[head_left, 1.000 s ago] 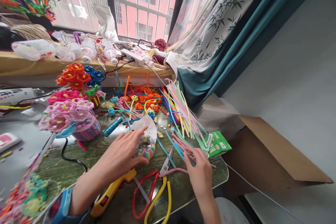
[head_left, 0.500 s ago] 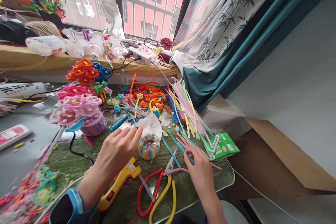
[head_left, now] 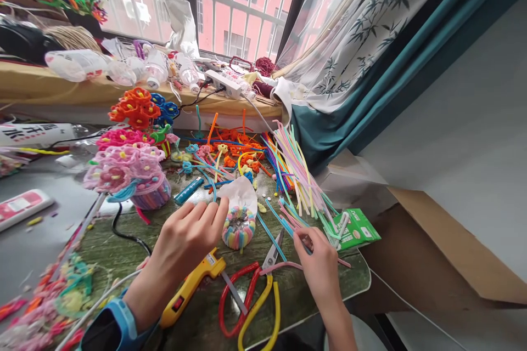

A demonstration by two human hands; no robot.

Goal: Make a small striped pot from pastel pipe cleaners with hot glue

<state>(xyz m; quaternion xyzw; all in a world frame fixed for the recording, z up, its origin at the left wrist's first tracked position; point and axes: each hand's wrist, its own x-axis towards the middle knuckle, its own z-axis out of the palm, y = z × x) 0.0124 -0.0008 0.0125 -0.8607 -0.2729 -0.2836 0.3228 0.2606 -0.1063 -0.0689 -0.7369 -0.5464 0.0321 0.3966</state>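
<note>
My left hand (head_left: 191, 233) hovers over the table with its fingers curled down and pressed together, the fingertips hidden behind the knuckles. Just right of it sits a small round base (head_left: 239, 230) wrapped in pastel pipe cleaners, with white paper (head_left: 241, 191) behind it. My right hand (head_left: 319, 258) pinches at the front ends of the loose blue and pink pipe cleaners (head_left: 293, 218); part of a blue one shows between thumb and index finger. Between my hands lie scissors (head_left: 251, 299) with red and yellow handles. Under my left wrist rests a yellow glue gun (head_left: 193, 282).
Pipe-cleaner flower pots (head_left: 132, 173) stand at the left. A bundle of pastel pipe cleaners (head_left: 298, 170) lies beside a green packet (head_left: 360, 228). An open cardboard box (head_left: 453, 241) is off the table's right edge. A power strip (head_left: 223, 83) sits on the windowsill.
The whole view has shifted slightly to the right. My right thumb and index finger have bent into a rounder pinch over the pipe cleaners. My left hand keeps its shape.
</note>
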